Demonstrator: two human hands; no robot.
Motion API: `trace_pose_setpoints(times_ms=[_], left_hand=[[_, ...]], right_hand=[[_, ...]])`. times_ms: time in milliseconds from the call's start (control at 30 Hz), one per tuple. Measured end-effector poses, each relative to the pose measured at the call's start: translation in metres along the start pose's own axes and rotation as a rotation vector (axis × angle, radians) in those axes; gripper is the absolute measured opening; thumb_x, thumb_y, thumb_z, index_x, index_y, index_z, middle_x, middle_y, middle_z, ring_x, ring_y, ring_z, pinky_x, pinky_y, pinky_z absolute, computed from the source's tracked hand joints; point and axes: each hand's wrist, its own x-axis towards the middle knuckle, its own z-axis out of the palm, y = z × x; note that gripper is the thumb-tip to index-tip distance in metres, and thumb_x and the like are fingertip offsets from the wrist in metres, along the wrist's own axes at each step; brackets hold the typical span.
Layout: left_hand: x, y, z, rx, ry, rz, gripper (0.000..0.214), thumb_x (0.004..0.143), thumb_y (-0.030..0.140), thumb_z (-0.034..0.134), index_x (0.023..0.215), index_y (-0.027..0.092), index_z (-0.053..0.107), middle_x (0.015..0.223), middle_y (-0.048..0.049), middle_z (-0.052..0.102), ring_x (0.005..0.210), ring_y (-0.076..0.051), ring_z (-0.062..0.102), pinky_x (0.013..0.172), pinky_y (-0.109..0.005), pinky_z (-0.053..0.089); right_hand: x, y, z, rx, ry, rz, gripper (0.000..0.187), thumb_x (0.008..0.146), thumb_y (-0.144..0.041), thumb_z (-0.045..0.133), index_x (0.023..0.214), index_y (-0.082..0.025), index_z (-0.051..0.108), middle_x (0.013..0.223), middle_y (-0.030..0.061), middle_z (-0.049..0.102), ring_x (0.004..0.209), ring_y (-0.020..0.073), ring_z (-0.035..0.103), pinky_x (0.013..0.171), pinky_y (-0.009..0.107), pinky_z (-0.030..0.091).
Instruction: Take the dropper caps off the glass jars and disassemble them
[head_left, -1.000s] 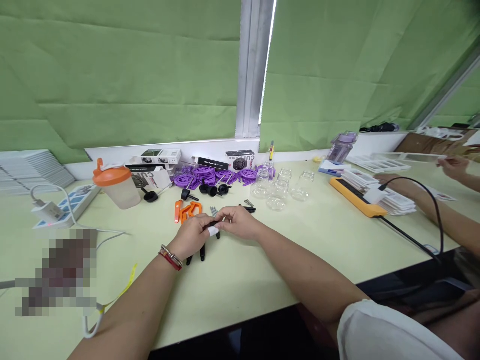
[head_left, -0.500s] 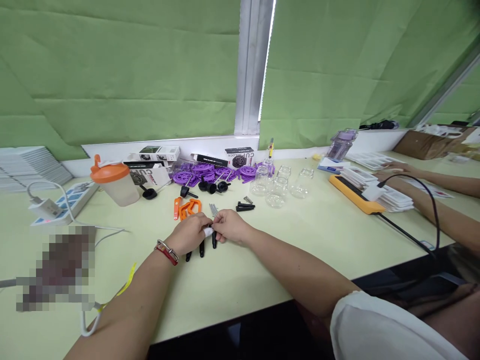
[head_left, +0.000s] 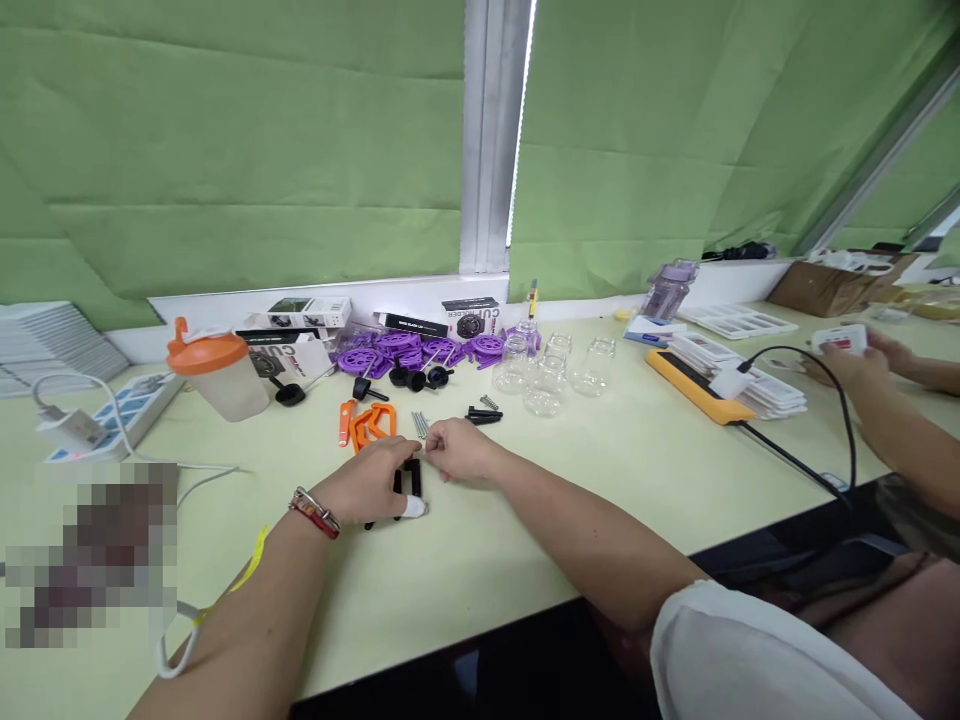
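My left hand (head_left: 367, 485), with a red and silver bracelet at the wrist and a white bandage on one fingertip, lies curled over several small black plastic parts (head_left: 409, 476) on the pale green table (head_left: 525, 540). My right hand (head_left: 459, 450) sits just to their right, fingers pinched together; what they hold is hidden. A few thin metal pins (head_left: 420, 424) lie just beyond both hands. Orange plastic clips (head_left: 369, 424) rest to the left of the pins.
At the back stand an orange-lidded shaker (head_left: 216, 372), purple wheels (head_left: 420, 350), black knobs (head_left: 411, 377), clear glass jars (head_left: 547, 372) and product boxes (head_left: 300, 314). A power strip (head_left: 105, 420) lies left. A co-worker's hands (head_left: 855, 360) hold a white card by a yellow device (head_left: 697, 392).
My hands came apart: the left dropped toward me onto the black parts on the table, the right stayed near the pins. The co-worker lifted a white card.
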Motion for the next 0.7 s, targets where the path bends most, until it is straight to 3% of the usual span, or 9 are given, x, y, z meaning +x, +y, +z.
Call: trace_pose_setpoints(times_ms=[100, 167, 267, 500, 700], left_hand=[[0.0, -0.003, 0.001, 0.0, 0.007, 0.002, 0.069, 0.064, 0.054, 0.067, 0.122, 0.018, 0.055, 0.11, -0.0099, 0.06, 0.101, -0.028, 0.054, 0.083, -0.036, 0.043], [0.0, -0.004, 0.002, -0.005, 0.007, -0.001, 0.071, 0.064, 0.054, 0.067, 0.124, 0.018, 0.054, 0.113, -0.0103, 0.059, 0.105, -0.029, 0.053, 0.086, -0.037, 0.042], [0.0, -0.004, 0.002, 0.008, -0.005, -0.004, 0.068, 0.064, 0.055, 0.067, 0.121, 0.018, 0.057, 0.11, -0.0105, 0.06, 0.102, -0.029, 0.053, 0.085, -0.037, 0.043], [-0.001, -0.005, 0.001, 0.022, 0.0, 0.034, 0.059, 0.067, 0.056, 0.065, 0.113, 0.02, 0.061, 0.1, -0.0089, 0.061, 0.094, -0.027, 0.056, 0.081, -0.037, 0.044], [0.001, -0.003, 0.001, 0.001, 0.086, 0.046, 0.064, 0.071, 0.058, 0.062, 0.12, 0.018, 0.058, 0.111, -0.0123, 0.06, 0.104, -0.03, 0.055, 0.085, -0.039, 0.045]], right_hand=[[0.001, 0.01, -0.033, -0.339, 0.209, -0.043, 0.006, 0.074, -0.014, 0.061, 0.076, -0.018, 0.065, 0.083, 0.0039, 0.07, 0.079, 0.0149, 0.062, 0.067, 0.022, 0.043], [0.002, 0.019, -0.053, -0.454, 0.254, 0.052, 0.013, 0.071, -0.01, 0.061, 0.078, -0.018, 0.068, 0.088, 0.0044, 0.069, 0.081, 0.0156, 0.061, 0.064, 0.022, 0.039], [0.003, 0.03, -0.07, -0.493, 0.22, 0.126, 0.016, 0.068, -0.01, 0.064, 0.079, -0.019, 0.07, 0.088, 0.0036, 0.069, 0.078, 0.0153, 0.06, 0.058, 0.022, 0.036], [0.006, 0.036, -0.069, -0.513, 0.164, 0.159, 0.022, 0.064, -0.015, 0.071, 0.086, -0.02, 0.07, 0.089, 0.0033, 0.069, 0.077, 0.0155, 0.059, 0.054, 0.022, 0.033], [0.009, 0.038, -0.066, -0.515, 0.142, 0.168, 0.024, 0.067, -0.02, 0.072, 0.09, -0.02, 0.07, 0.094, 0.0049, 0.069, 0.08, 0.017, 0.06, 0.055, 0.023, 0.034]])
